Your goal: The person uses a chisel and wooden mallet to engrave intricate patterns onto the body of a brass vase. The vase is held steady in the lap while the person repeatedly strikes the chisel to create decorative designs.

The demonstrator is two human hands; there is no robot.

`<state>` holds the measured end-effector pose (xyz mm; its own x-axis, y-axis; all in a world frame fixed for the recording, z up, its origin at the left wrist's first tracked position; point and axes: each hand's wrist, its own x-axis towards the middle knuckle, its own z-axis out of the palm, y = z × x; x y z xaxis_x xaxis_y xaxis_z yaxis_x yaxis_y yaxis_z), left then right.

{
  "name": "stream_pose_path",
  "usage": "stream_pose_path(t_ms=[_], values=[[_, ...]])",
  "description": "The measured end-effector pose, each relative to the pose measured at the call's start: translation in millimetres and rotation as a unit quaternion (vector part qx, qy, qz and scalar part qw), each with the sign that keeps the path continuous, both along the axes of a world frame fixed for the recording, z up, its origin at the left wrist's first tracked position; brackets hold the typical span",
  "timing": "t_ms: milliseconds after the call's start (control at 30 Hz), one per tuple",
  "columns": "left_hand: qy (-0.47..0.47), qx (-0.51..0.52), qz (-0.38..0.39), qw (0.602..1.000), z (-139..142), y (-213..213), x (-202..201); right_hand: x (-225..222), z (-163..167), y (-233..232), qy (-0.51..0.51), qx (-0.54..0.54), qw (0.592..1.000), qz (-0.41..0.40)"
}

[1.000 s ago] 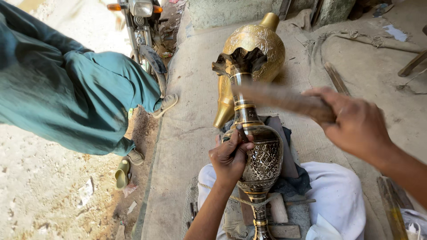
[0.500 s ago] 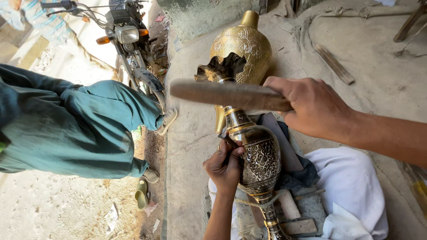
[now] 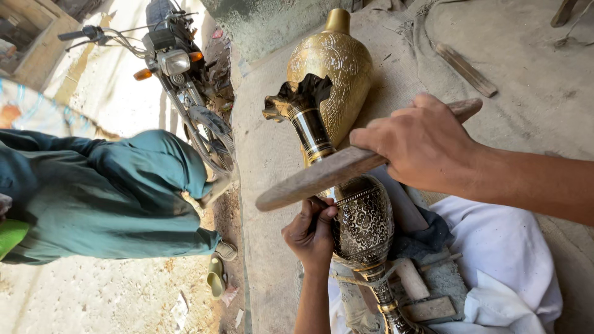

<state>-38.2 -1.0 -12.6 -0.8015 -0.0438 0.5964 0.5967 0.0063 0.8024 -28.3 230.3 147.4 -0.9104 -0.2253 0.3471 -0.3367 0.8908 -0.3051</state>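
Observation:
My right hand grips a wooden stick that slants down to the left, just above the neck of a tall engraved brass vase. My left hand is closed around a small dark tool pressed against the vase's left side. The vase lies along my lap, its wavy flared mouth pointing away from me. A second, plain golden brass vase lies just behind it on the concrete.
A person in teal clothes crouches at the left, sandals near the slab edge. A motorcycle stands behind. A wooden block and dark cloth lie under the vase. Sticks rest on the concrete.
My right hand has swung the wooden stick down and to the left, closer to the vase's neck. My left hand has stayed pressed against the vase body.

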Motion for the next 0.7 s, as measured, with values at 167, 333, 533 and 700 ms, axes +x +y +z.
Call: stream_pose_path(t_ms=[167, 333, 533, 700], values=[[-0.032, 0.005, -0.004, 0.999, 1.7, -0.5, 1.0, 2.9, 1.4, -3.4, -0.044, -0.084, 0.995, -0.026], [-0.016, 0.005, -0.013, 1.000, 4.2, 0.6, 1.2, 8.1, 3.5, -4.9, -0.001, -0.097, 0.995, -0.010], [0.018, -0.016, -0.016, 1.000, 4.2, -1.5, 3.0, 7.9, -0.6, -2.6, -0.021, -0.069, 0.997, -0.020], [-0.011, 0.007, -0.028, 1.000, 2.8, -2.3, -0.2, 4.2, -5.3, -1.0, -0.037, 0.014, 0.999, -0.023]])
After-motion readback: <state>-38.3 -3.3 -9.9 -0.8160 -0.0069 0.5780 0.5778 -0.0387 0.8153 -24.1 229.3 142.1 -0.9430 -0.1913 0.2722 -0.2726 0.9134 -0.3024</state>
